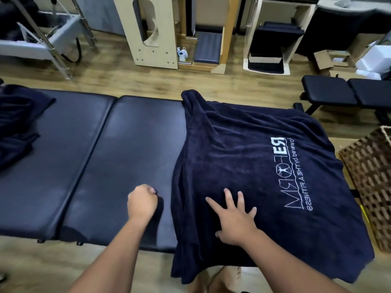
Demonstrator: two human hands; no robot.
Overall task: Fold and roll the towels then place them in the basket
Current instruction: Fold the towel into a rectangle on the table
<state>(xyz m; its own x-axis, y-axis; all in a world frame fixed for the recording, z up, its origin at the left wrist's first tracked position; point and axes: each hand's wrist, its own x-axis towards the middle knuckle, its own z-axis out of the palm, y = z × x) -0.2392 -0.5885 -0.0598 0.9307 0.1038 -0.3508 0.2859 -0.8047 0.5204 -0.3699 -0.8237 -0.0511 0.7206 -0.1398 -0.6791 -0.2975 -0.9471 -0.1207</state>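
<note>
Navy towel [254, 166] lies spread over the right end of a dark padded table [95, 155], near edge hanging over the table's front, right side draping toward a woven basket [368, 176] standing just beside the table.

Head view:
- Towel lies open and rumpled along its left side; no fold or roll visible yet. White lettering runs from near to far and reads mirrored.
- Long axis hard to judge; it seems to run from the person toward the far edge.
- Right hand [234, 220] flat on the towel, fingers spread wide, pressing.
- Left hand [142, 200] curled closed on the bare table pad just left of the towel; it may pinch a dark bit of cloth, cannot tell.
- More dark towels [19, 123] heaped at the table's far left, untouched.
- Basket interior out of frame.

Judgement: early stage; folding, rolling and placing all remain.
</note>
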